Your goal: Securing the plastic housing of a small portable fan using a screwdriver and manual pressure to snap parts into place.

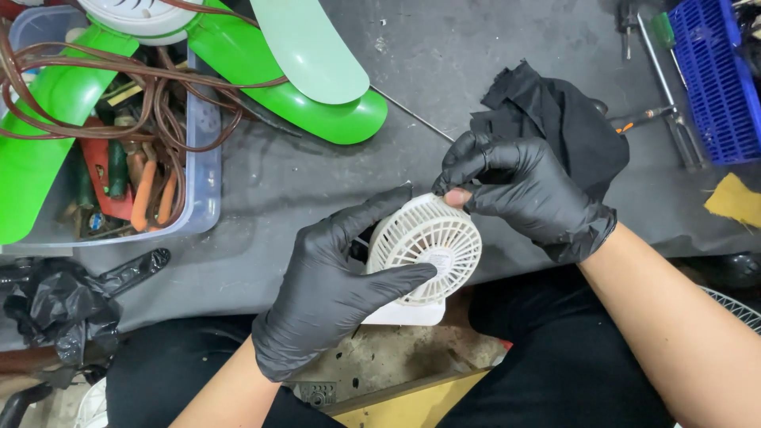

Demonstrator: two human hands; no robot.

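Small white fan (424,250) sits gripped by both gloved hands: left hand (333,289) cradling its side, right hand (527,190) pinching the top rim. Behind it, black cloth (559,119), green fan blades (309,87), a tool tub (202,170) crowd the table (317,182).

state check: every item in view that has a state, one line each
small white fan: grille on, held off the bench, not resting on it
left hand: gloved, grip closed around the fan's side
right hand: gloved, one torn fingertip bare, pinching the fan's top rim
black cloth: crumpled on the bench
clear bin: open, full of tools and brown cord
green fan blades: detached, lying over the bin
blue crate: partly in view
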